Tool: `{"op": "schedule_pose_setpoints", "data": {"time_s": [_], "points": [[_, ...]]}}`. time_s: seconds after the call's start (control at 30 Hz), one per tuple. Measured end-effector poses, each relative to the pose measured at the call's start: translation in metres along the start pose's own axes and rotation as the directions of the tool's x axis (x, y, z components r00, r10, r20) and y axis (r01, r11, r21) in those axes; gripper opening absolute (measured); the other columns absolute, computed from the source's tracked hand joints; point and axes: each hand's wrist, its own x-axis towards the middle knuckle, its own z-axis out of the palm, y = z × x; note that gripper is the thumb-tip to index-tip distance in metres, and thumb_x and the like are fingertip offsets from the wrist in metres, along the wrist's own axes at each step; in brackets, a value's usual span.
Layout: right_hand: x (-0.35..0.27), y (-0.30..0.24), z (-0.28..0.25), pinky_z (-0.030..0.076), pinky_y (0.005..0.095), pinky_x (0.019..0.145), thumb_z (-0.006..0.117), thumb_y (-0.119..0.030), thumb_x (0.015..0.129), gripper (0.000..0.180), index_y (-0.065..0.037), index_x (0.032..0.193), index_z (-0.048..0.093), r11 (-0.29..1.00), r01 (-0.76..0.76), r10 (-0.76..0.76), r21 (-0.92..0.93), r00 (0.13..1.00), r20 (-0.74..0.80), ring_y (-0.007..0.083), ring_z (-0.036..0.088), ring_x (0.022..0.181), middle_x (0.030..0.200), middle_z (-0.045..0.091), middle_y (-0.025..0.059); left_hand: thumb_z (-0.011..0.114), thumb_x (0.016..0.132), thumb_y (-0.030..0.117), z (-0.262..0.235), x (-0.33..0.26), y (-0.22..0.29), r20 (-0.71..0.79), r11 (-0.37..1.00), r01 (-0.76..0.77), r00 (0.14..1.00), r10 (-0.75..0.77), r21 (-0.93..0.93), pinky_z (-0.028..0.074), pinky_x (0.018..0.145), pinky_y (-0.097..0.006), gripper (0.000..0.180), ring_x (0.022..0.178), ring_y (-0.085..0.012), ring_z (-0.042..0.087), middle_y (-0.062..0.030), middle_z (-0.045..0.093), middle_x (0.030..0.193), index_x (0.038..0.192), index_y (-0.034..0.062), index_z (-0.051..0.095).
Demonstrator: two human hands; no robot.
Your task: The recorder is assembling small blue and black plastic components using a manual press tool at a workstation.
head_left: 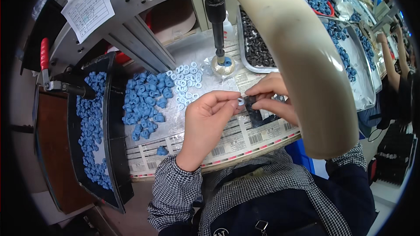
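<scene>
Over the newspaper-like sheets, my left hand (208, 118) pinches a small pale ring (241, 101) between thumb and forefinger. My right hand (274, 97) faces it closely, thumb and forefinger drawn together around something dark that I cannot make out. Beneath the right fingers lies a small black tray (259, 121) with pale pieces in it. Left of my hands, several loose pale rings (187, 78) lie beside a heap of blue ring-like parts (146, 96). One blue part sits on the round base (222, 67) under the press rod (215, 15).
A thick beige tube (302, 43) hangs in front of my right forearm. At left stands a black bin (114, 148) of blue parts, near a red-handled clamp (44, 54). A metal tray (241, 39) of black parts stands behind my hands. Another person's arms (389, 57) show far right.
</scene>
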Motion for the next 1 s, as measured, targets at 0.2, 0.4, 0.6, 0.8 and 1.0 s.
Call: {"op": "schedule_pose_setpoints", "data": {"time_s": [0.2,0.4,0.6,0.8,1.0], "points": [[0.0,0.002,0.013,0.055,0.037,0.074,0.075,-0.001,0.079,0.027,-0.001,0.106,0.07,0.978,0.134,-0.133,-0.16,0.991,0.017,0.0297,0.068,0.084,0.09,0.069,0.0118,0.062,0.098,0.0,-0.006,0.002,-0.022,0.091,0.962,0.036,0.996,-0.012,-0.27,0.058,0.086,-0.026,0.022,0.097,-0.0157,0.071,-0.0126,0.073,0.107,0.118,-0.0069,0.064],[-0.003,0.01,0.013,0.056,0.0336,0.071,0.079,0.0,0.079,0.029,-0.002,0.107,0.074,0.994,0.099,-0.098,-0.035,0.994,0.045,0.0246,0.07,0.083,0.094,0.072,0.0111,0.065,0.095,-0.001,-0.005,-0.003,-0.033,0.061,0.96,0.067,0.997,-0.052,-0.272,0.058,0.086,-0.027,0.016,0.095,-0.0162,0.071,-0.0132,0.073,0.102,0.111,-0.0047,0.065],[-0.011,0.012,0.018,0.055,0.031,0.07,0.08,0.0,0.078,0.03,-0.003,0.108,0.075,0.997,0.076,-0.076,0.028,0.997,0.009,0.0219,0.07,0.083,0.093,0.073,0.0109,0.067,0.094,-0.002,0.001,-0.005,-0.052,0.077,0.873,0.123,0.992,-0.098,-0.471,0.058,0.082,-0.027,0.012,0.087,-0.0161,0.07,-0.012,0.072,0.098,0.105,-0.0037,0.066],[-0.007,0.0,0.026,0.054,0.0302,0.069,0.08,0.0,0.077,0.029,0.0,0.105,0.074,0.999,-0.027,0.025,0.02,0.997,0.066,0.0194,0.068,0.08,0.092,0.071,0.0099,0.068,0.095,0.003,-0.001,-0.015,-0.052,0.103,0.803,0.132,0.991,-0.089,-0.581,0.057,0.083,-0.027,0.012,0.088,-0.0158,0.07,-0.0107,0.072,0.096,0.105,-0.0022,0.065],[-0.006,-0.005,0.006,0.05,0.0273,0.068,0.077,0.005,0.075,0.029,0.002,0.104,0.071,0.994,-0.063,0.066,-0.093,0.997,0.033,0.0159,0.064,0.075,0.088,0.067,0.008,0.071,0.09,0.006,-0.045,-0.056,-0.028,-0.185,0.917,-0.137,0.958,0.219,0.373,0.054,0.078,-0.03,0.024,0.087,-0.0193,0.068,-0.0099,0.07,0.099,0.113,-0.0015,0.066]]}}
